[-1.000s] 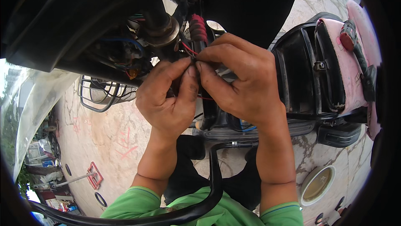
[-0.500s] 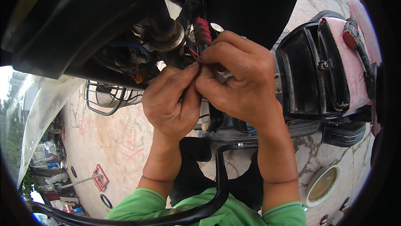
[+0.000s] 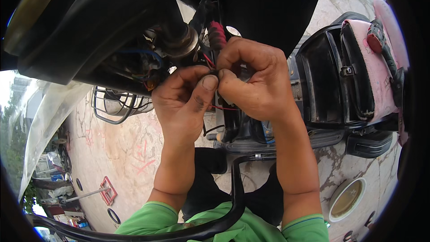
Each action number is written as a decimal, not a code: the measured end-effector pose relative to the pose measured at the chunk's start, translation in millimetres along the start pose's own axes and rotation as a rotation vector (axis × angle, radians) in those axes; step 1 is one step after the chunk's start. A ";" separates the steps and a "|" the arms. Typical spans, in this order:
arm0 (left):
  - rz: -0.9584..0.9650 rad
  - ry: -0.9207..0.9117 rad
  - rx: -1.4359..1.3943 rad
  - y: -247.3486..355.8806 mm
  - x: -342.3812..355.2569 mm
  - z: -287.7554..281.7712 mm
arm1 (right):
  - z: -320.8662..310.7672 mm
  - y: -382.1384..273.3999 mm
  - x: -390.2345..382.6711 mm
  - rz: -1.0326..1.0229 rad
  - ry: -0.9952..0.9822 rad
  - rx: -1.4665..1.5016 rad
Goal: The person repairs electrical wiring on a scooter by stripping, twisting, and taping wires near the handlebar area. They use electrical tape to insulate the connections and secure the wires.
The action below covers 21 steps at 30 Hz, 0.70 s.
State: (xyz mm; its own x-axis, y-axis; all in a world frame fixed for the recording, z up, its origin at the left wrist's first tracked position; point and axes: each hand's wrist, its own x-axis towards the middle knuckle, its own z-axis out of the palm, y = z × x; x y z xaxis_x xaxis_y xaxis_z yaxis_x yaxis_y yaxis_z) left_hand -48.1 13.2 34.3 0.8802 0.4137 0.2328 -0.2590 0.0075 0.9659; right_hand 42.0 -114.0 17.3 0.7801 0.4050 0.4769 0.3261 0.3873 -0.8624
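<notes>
My left hand (image 3: 183, 98) is closed in a pinch on thin wires (image 3: 213, 69), its thumb turned nail-up beside the junction. My right hand (image 3: 251, 81) pinches at the same spot from the right, index finger curled. A red wire (image 3: 207, 59) runs down into my fingertips; another red length (image 3: 224, 107) shows below them. What exactly sits between the fingertips is hidden. Just above are a red-and-black ribbed grip (image 3: 217, 34) and a metal steering-column collar (image 3: 183, 47). At left, under a black housing (image 3: 89, 22), hang blue wire (image 3: 143, 51) and other wiring.
A wire basket (image 3: 112, 103) hangs at left, near plastic sheeting (image 3: 45, 116). A black scooter body (image 3: 320, 76) with pink padding (image 3: 365, 72) fills the right. A bent black bar (image 3: 210, 224) crosses my body. A round basin (image 3: 347, 199) and red-framed stand (image 3: 107, 190) lie on the floor.
The view has shifted a little. My left thumb has moved to show its nail, and my right hand's fingers have curled tighter and moved slightly down around the wires.
</notes>
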 end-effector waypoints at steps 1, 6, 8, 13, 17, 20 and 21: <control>-0.004 0.024 0.068 0.6 -0.7 2.2 | -0.5 -0.5 0.3 -0.036 -0.013 -0.049; 0.059 0.071 0.059 -9.7 -0.9 3.2 | 7.5 -3.3 -3.0 0.091 0.071 -0.055; 0.061 0.083 0.026 -8.7 -0.9 6.0 | 8.0 -2.7 -4.4 0.047 0.100 -0.089; 0.026 0.107 -0.080 -4.4 -1.2 8.9 | -8.7 -11.8 -3.1 0.057 0.018 -0.001; 0.016 0.101 -0.088 -6.1 -0.4 10.1 | -13.7 -19.7 -5.1 -0.075 -0.005 -0.234; 0.003 0.131 -0.091 -2.2 -0.2 15.2 | -8.8 -20.0 -6.2 -0.235 0.026 -0.382; 0.011 0.130 -0.100 -1.8 0.0 15.5 | -6.4 -20.4 -6.9 -0.243 0.036 -0.431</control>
State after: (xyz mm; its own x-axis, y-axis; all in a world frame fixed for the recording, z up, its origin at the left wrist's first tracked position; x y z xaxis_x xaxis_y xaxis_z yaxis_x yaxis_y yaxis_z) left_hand -41.5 -0.9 34.3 0.8202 0.5281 0.2201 -0.3122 0.0907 0.9457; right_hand 33.4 -130.1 30.6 0.6694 0.3134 0.6736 0.6864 0.0859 -0.7221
